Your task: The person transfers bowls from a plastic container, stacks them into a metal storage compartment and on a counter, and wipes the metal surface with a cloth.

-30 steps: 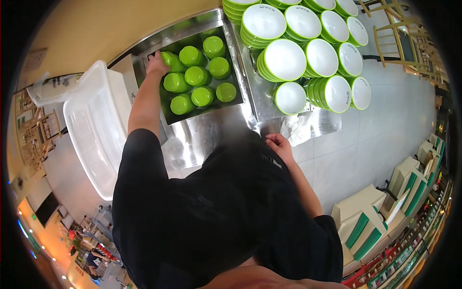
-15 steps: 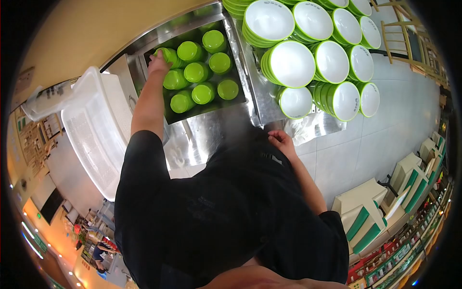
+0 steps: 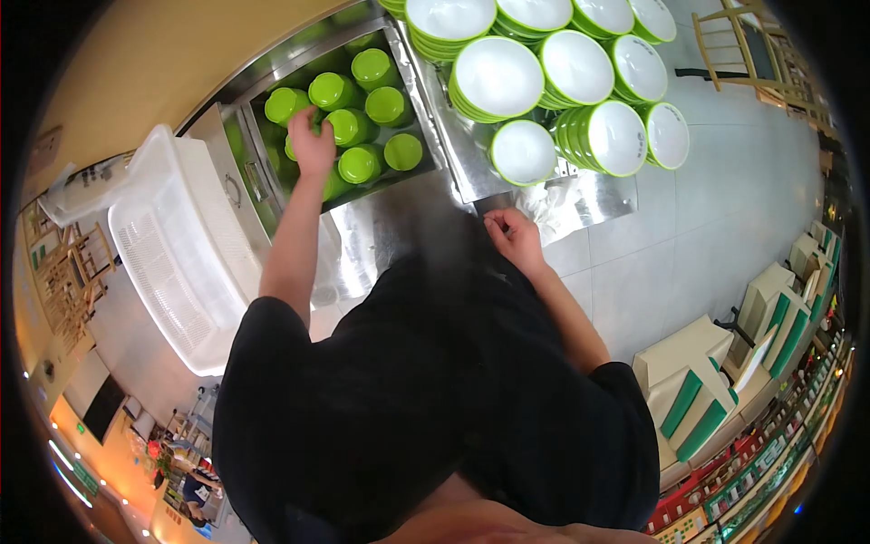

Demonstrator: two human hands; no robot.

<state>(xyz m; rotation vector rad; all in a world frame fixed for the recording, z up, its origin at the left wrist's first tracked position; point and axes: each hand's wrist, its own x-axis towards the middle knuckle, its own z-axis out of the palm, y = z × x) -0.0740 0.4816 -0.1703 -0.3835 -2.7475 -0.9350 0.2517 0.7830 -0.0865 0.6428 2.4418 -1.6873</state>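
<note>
My left hand reaches into an open metal drawer and is over the left side of several round green bowls or cups, which look bottom up. Its thumb and fingers are apart; one green piece is partly hidden under it. I cannot tell whether the fingertips touch it. Near my waist, by the counter's front edge, my right hand is loosely closed, with nothing visible in it. To its upper right stand tall stacks of green bowls with white insides on the metal counter.
A white perforated plastic basket is at the left, beside the drawer. Crumpled white plastic lies under the front bowls. Wooden chairs stand at the far right, and cream and green seats at the lower right.
My left hand has come back from the far left cup to a nearer one, its fingers more apart. The view has shifted, so counter and bowls appear further up and left.
</note>
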